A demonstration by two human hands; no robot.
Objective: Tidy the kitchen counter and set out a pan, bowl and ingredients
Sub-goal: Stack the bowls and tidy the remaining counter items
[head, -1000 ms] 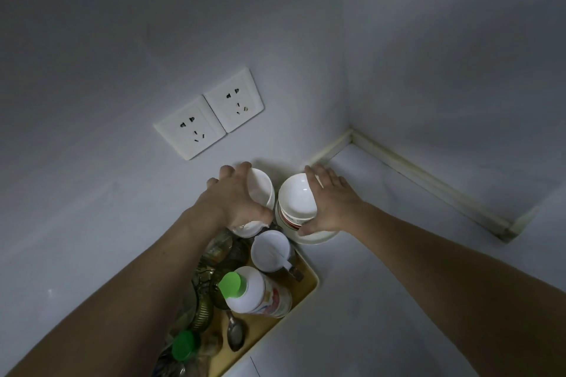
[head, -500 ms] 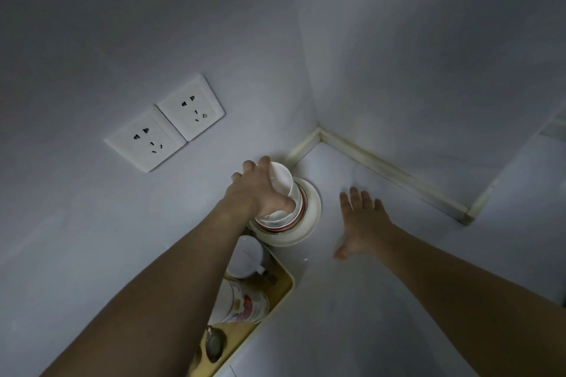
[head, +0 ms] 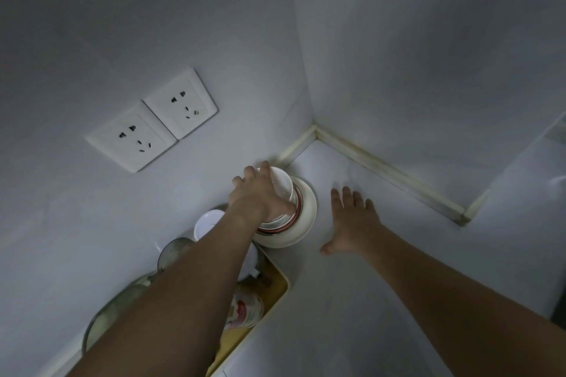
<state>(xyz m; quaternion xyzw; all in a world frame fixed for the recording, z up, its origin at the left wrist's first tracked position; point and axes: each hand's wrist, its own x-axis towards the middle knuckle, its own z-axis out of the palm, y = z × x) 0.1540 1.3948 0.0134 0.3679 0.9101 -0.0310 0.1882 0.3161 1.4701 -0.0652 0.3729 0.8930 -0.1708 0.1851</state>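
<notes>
Now my left hand (head: pixel 260 193) wraps around the white cup (head: pixel 280 185) sitting on the stack of bowls (head: pixel 301 217) in the far corner of the counter (head: pixel 352 300). Just right of it, my right hand (head: pixel 350 223) lies flat, fingers spread, holding nothing. Nearer, a yellow tray (head: pixel 277 281) holds jars.

We see white bowls (head: pixel 283 190) stacked upright on a wide white plate (head: pixel 307 217), on the counter (head: pixel 352 300) near the corner.
</notes>
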